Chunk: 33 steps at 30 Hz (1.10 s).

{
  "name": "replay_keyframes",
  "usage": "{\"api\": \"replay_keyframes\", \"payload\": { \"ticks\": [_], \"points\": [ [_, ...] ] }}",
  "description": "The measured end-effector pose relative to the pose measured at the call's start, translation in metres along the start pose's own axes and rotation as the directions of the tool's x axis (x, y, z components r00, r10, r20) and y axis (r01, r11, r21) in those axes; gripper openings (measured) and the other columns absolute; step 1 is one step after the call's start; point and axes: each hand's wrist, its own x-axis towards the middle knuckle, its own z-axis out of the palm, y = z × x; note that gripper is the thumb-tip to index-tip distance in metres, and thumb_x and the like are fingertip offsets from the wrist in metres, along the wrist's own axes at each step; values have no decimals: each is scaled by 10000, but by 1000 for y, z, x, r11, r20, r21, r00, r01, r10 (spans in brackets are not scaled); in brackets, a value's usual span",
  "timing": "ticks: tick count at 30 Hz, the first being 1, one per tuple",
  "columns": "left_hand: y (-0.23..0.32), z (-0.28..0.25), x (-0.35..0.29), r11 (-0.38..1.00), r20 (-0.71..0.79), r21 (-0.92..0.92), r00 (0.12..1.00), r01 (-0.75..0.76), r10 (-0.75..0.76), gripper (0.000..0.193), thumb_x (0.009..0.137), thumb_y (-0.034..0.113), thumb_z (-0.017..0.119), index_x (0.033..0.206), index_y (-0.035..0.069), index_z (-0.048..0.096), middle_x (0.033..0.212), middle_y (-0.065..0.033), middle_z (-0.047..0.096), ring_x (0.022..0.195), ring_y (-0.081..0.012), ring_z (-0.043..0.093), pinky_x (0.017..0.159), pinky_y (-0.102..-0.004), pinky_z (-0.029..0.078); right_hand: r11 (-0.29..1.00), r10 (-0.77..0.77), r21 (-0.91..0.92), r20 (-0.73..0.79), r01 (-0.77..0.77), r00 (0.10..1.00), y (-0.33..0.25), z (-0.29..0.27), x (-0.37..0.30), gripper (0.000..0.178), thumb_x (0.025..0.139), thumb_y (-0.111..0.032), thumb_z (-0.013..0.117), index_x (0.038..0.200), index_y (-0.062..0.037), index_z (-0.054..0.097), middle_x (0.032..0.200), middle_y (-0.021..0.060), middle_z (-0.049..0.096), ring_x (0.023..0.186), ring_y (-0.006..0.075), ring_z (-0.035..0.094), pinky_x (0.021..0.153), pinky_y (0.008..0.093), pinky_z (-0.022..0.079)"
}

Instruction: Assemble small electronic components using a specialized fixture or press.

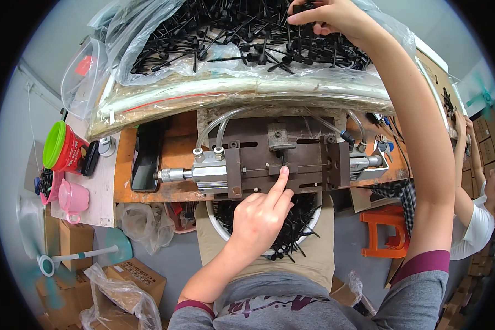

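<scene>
My left hand (258, 220) reaches over the near side of a dark metal clamping fixture (256, 132), index finger stretched out. Its fingertip touches a small black piece at the fixture's middle, below a raised block (280, 136); whether that piece is loose cannot be made out. My right hand (330, 19) is stretched far forward over a heap of black plastic stemmed parts (247, 33) in a clear plastic bag. Thumb and fingers are closed on a dark part, partly cut off by the top of the picture. Between my legs, a white tub (216, 221) holds more black parts.
Air cylinders (210, 171) with clear hoses flank the fixture. A phone (147, 157) lies left of it, beside a red bucket (69, 148) and pink cup (73, 197). An orange stool (385, 231) stands at right; another person's arm (467, 181) works beyond. Cartons (137, 278) sit on the floor.
</scene>
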Motion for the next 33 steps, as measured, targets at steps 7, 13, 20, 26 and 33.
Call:
{"api": "replay_keyframes", "payload": {
  "ticks": [7, 13, 20, 26, 33],
  "points": [
    [9, -23, -8, 980, 57, -192, 997, -48, 60, 279, 735, 196, 836, 946, 58, 715, 1258, -131, 687, 618, -192, 664, 581, -288, 534, 930, -8, 362, -158, 65, 987, 4, -18, -9, 162, 839, -68, 789, 925, -54, 654, 781, 31, 651, 616, 95, 591, 548, 220, 478],
    [11, -49, 9, 824, -89, -553, 975, 122, -203, 448, 754, 109, 868, 1161, 20, 706, 1182, -155, 702, 756, -140, 711, 662, -268, 597, 948, -155, 216, -333, 235, 930, -19, 8, -87, 143, 840, -45, 738, 967, -41, 673, 828, 75, 684, 732, 187, 681, 640, 302, 553],
    [10, -55, 23, 378, -83, -920, 893, 102, -442, 425, 734, -68, 832, 1135, -33, 698, 1102, -147, 679, 956, -182, 698, 823, -293, 621, 470, -878, -336, -84, 816, 471, 22, 95, -208, 346, 682, -105, 728, 1002, 26, 723, 897, 133, 673, 622, 194, 600, 526, 280, 494],
    [7, -40, 7, 553, -78, -825, 946, 116, -315, 351, 701, 33, 886, 1024, 16, 750, 1030, -115, 709, 918, -191, 697, 778, -295, 590, 473, -873, -429, -109, 770, 475, 47, 118, -236, 401, 656, -141, 715, 1020, 28, 729, 923, 148, 675, 607, 192, 584, 508, 277, 493],
    [5, -38, -6, 598, -62, -781, 931, 180, -361, 345, 685, 11, 879, 1008, 19, 759, 1025, -112, 714, 936, -218, 698, 816, -312, 564, 513, -841, -473, -108, 717, 531, 61, 115, -249, 408, 651, -97, 728, 1046, 5, 746, 956, 129, 685, 658, 195, 586, 564, 286, 521]
  ]
}}
